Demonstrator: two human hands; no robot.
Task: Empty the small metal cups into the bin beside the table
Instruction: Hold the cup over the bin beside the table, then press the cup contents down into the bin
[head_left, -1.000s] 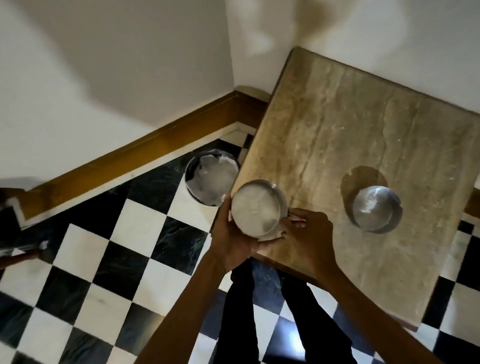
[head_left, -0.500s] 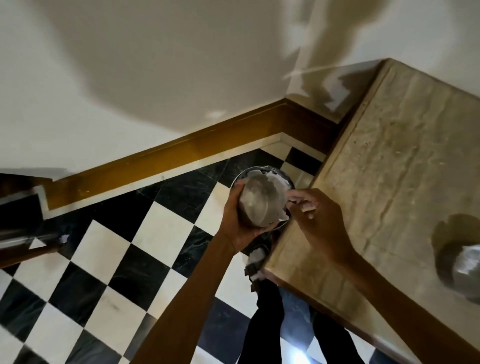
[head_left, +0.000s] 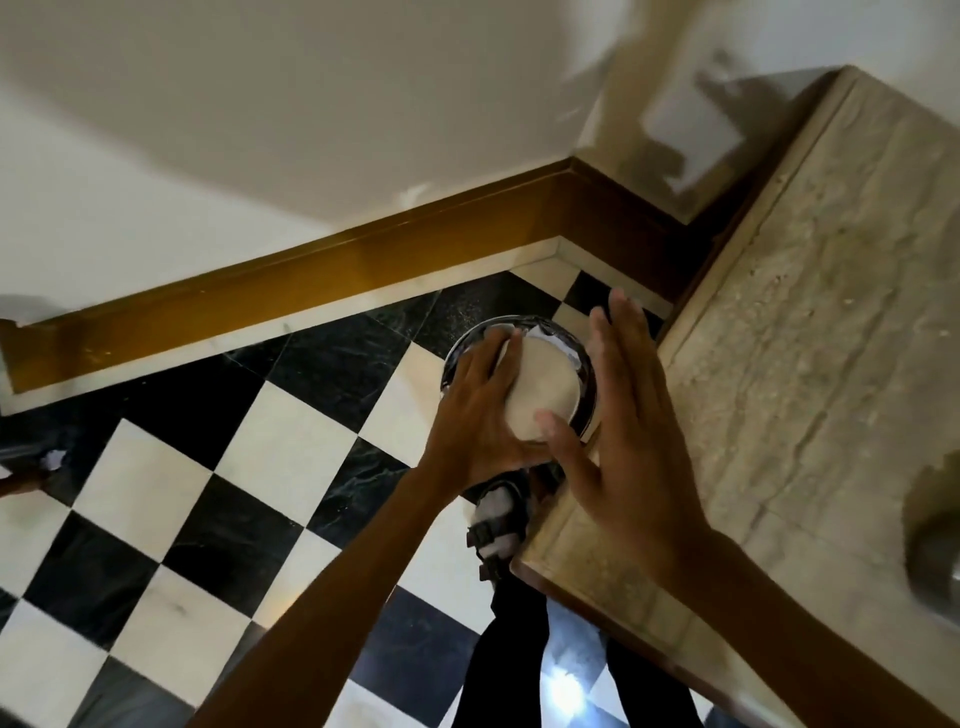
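A person's two forearms reach forward over dark trousers and a strapped sandal (head_left: 496, 519) on the black-and-white chequered floor (head_left: 171, 499). The left hand (head_left: 480, 415) is wrapped around a small metal cup (head_left: 545, 387), which is turned bottom-up directly above the bin (head_left: 462, 353), a shiny round container standing on the floor just left of the table's corner. The right hand (head_left: 628, 426) is spread flat with fingers extended, holding nothing, its thumb touching the near side of the upturned cup and its palm hovering over the table's edge. To the right of that hand stretches the beige stone-topped table (head_left: 810, 322), where a second metal cup (head_left: 940, 566), blurred and cut by the frame edge, sits well apart. Beyond both hands, a brown skirting board (head_left: 332, 270) runs along the base of the pale wall (head_left: 260, 104).
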